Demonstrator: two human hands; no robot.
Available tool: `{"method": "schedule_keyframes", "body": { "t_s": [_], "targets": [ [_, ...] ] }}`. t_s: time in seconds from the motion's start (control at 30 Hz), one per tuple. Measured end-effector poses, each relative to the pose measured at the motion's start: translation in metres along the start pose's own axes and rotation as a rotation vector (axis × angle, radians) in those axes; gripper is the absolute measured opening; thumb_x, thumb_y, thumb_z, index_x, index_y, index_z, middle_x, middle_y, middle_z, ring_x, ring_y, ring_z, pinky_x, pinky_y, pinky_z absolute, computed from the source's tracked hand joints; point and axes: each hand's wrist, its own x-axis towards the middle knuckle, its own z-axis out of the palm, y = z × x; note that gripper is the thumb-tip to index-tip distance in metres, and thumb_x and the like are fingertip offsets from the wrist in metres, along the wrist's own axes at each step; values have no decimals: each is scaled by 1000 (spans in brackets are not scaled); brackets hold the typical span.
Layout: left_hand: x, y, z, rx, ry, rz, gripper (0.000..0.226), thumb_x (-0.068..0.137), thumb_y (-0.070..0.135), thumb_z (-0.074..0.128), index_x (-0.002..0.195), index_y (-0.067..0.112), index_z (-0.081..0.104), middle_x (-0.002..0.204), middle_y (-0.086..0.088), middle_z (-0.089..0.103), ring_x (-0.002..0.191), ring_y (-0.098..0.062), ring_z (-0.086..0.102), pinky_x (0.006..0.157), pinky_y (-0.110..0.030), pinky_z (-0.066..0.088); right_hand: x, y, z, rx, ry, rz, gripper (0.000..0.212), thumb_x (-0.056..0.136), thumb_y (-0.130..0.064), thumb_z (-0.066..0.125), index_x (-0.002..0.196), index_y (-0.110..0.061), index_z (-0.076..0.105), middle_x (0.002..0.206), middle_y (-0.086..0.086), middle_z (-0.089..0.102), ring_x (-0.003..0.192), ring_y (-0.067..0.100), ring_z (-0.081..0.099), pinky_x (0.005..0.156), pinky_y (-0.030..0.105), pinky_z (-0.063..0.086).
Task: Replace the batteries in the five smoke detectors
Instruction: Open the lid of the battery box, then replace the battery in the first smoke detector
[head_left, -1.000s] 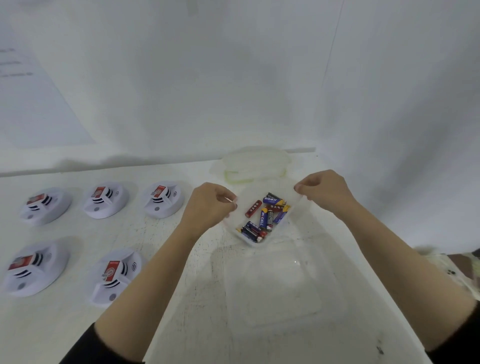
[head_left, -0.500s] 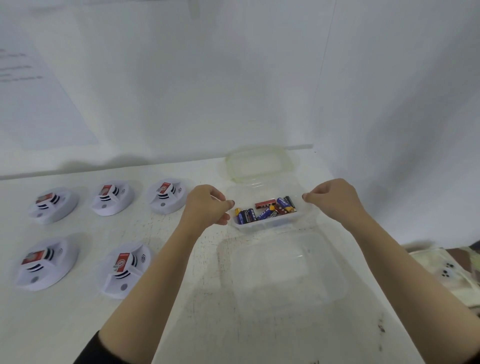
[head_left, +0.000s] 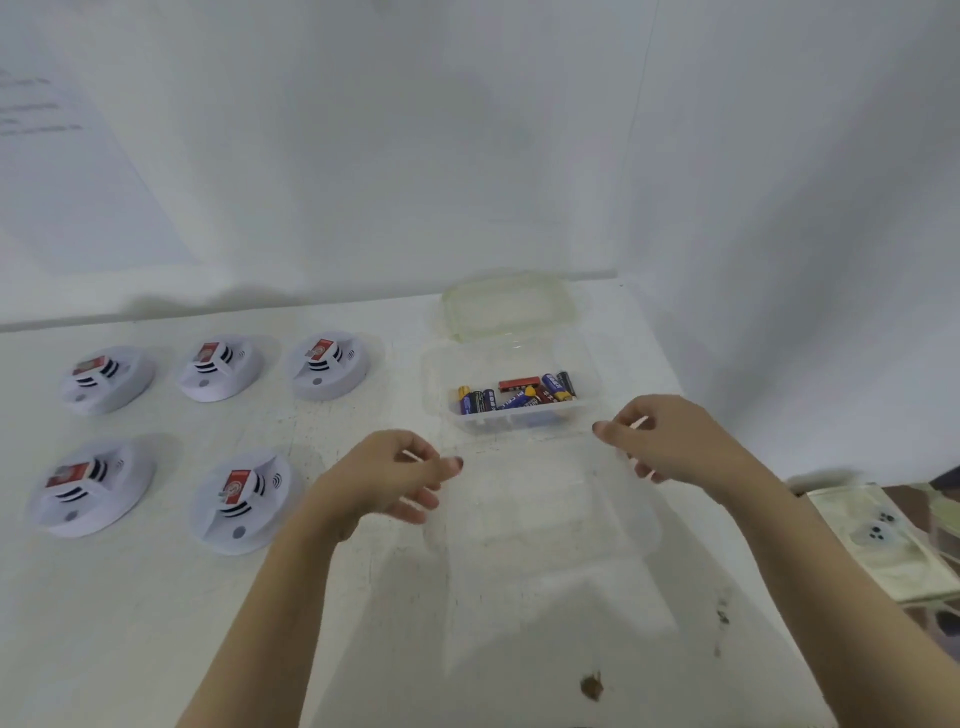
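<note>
On my bench (head_left: 156, 623) a small clear box (head_left: 434, 384) sits toward the back. It holds a jumble of batteries (head_left: 514, 397), blue, black, red and yellow, overlapping too much for me to count. A yellowish clear lid (head_left: 509, 309) lies just behind the box, touching its far edge. Nearer me is a larger clear tub (head_left: 545, 545).

My left hand (head_left: 384, 480) and right hand (head_left: 670, 441) hover at the tub's two far corners, apart from the battery box. The fingers on both are loosely curled. In the blur I cannot tell whether either hand has hold of the tub's rim.

Well to the left I count five smoke detectors (head_left: 326, 366), three in the back row and two in front, each with a red label on top.
</note>
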Motion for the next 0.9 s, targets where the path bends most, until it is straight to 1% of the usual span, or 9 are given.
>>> {"method": "schedule_keyframes", "body": {
  "t_s": [0.1, 0.17, 0.27, 0.4, 0.57, 0.67, 0.77, 0.83, 0.9],
  "targets": [
    [-14, -11, 9, -48, 34, 36, 16, 84, 19, 73, 89, 6, 67, 81, -6, 69, 68, -15, 65, 58, -26, 55, -19, 5, 3, 25, -34, -49, 23, 85, -32, 64, 81, -10, 65, 76, 7, 68, 56, 12, 60, 54, 26, 52],
    [-16, -13, 17, -117, 138, 72, 10, 84, 16, 72, 85, 6, 69, 79, -6, 70, 65, -15, 64, 55, -24, 54, -25, 9, 5, 25, 22, -93, 23, 85, -28, 63, 75, -7, 67, 67, 5, 67, 55, 11, 58, 63, 30, 54],
    [-17, -12, 27, -203, 267, 114, 8, 86, 11, 69, 79, 6, 70, 78, -10, 68, 64, -18, 61, 50, -21, 52, -32, 12, 7, 33, 86, -120, 27, 85, -27, 63, 71, -4, 67, 57, 2, 62, 55, 11, 56, 66, 29, 51],
    [-18, -12, 38, -258, 368, 141, 11, 86, 10, 69, 75, 8, 69, 74, -8, 67, 63, -18, 60, 46, -19, 50, -35, 16, 11, 102, 135, -149, 29, 85, -26, 63, 71, 0, 66, 63, 10, 65, 57, 15, 57, 67, 33, 53],
    [-19, -14, 41, -270, 395, 159, 12, 87, 15, 68, 77, 9, 69, 74, -7, 67, 63, -18, 61, 46, -19, 50, -33, 18, 17, 95, 172, -141, 29, 87, -30, 62, 71, -6, 65, 65, 1, 60, 64, 17, 56, 68, 33, 49],
    [-21, -18, 36, -257, 415, 183, 11, 89, 19, 67, 79, 14, 68, 77, -5, 69, 62, -14, 63, 51, -21, 52, -34, 13, 21, -60, 235, -158, 25, 89, -40, 56, 93, -17, 65, 90, -3, 63, 83, 14, 56, 70, 25, 37],
    [-28, -29, 23, -241, 561, 235, 4, 90, 17, 65, 86, 17, 68, 79, -1, 69, 63, -10, 63, 50, -17, 51, -38, -3, 32, -162, 430, -323, 27, 89, -33, 57, 109, -16, 61, 107, 2, 60, 101, 21, 51, 74, 22, 30],
    [-34, -40, 10, -202, 727, 307, 6, 89, 13, 65, 90, 18, 67, 79, 1, 67, 65, -8, 61, 54, -15, 50, -44, -23, 46, -90, 497, -499, 19, 87, -22, 60, 104, -16, 63, 104, 0, 61, 96, 18, 48, 73, 14, 26],
    [-39, -57, -7, -143, 883, 366, 11, 88, 9, 65, 92, 19, 66, 80, 3, 65, 67, -2, 58, 61, -10, 47, -53, -49, 64, 13, 447, -629, 11, 87, -18, 60, 97, -18, 64, 98, -9, 59, 92, 10, 47, 77, 6, 28]
  ]
}}
